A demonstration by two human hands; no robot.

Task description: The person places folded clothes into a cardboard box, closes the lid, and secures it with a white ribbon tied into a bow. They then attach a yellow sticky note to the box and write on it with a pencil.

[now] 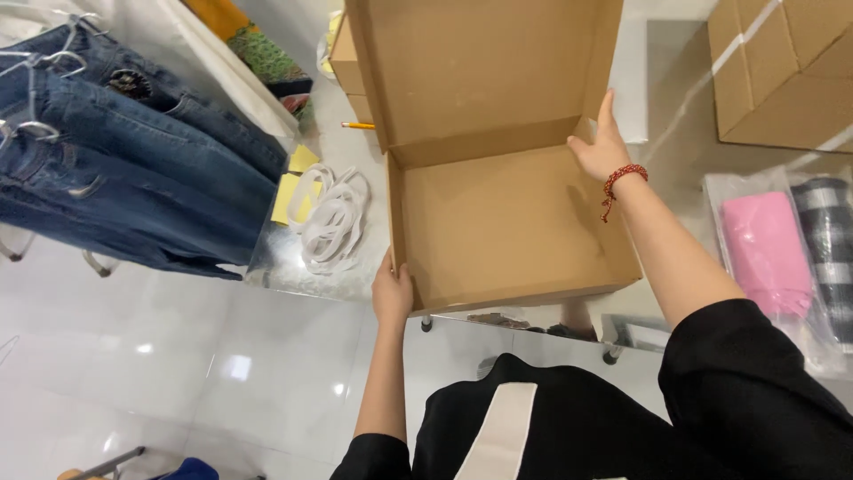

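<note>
From the head camera, my left hand (392,293) pinches the near left corner of the open cardboard box (506,222) on the table (293,267). My right hand (602,149), fingers flat and spread, presses the far right wall beside the raised lid. I judge steady inward pressure on both walls keeps the corners square.

Bright, even overhead light where I stand; lamp glare spots the glossy floor (178,356) left of my cardboard box (506,222). Edges bend slightly.

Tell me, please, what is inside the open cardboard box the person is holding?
Nothing shows inside the open cardboard box, only its bare brown floor. The near front wall hides a thin strip of that floor.
</note>
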